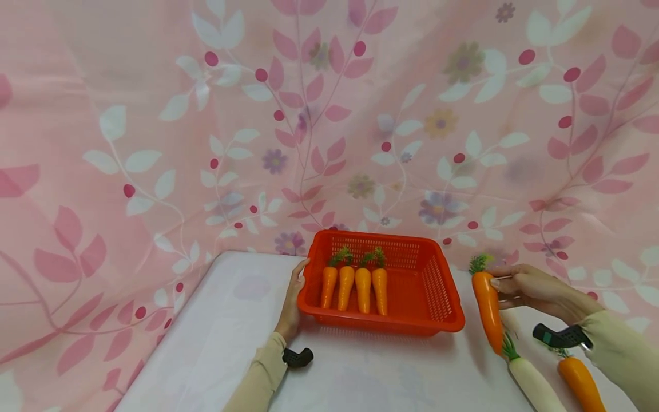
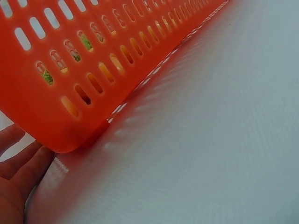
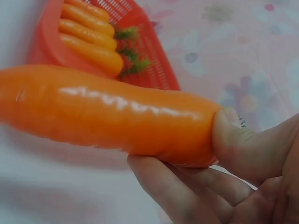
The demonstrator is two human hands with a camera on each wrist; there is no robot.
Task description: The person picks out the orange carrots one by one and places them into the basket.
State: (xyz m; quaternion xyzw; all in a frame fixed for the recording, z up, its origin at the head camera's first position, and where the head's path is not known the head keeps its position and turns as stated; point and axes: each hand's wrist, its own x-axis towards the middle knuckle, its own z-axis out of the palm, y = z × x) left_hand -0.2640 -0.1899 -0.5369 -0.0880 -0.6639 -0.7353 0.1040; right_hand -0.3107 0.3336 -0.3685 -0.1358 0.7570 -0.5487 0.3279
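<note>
My right hand (image 1: 535, 290) pinches an orange carrot (image 1: 487, 309) with a green leafy tuft near its top end, to the right of the red basket (image 1: 381, 327). In the right wrist view the thumb presses one side of this carrot (image 3: 107, 116) while the fingers support the other. My left hand (image 1: 291, 303) rests along the basket's left side, its extended fingers (image 2: 32, 163) touching the corner in the left wrist view. Inside the basket, several carrots (image 1: 362, 290) lie side by side at the left, green tops toward the back.
A white radish (image 1: 535, 383) with green stems lies on the white table (image 1: 247, 303) below the held carrot. Another carrot (image 1: 583, 383) lies to its right, under the right forearm. A pink floral cloth (image 1: 329, 143) hangs behind the table.
</note>
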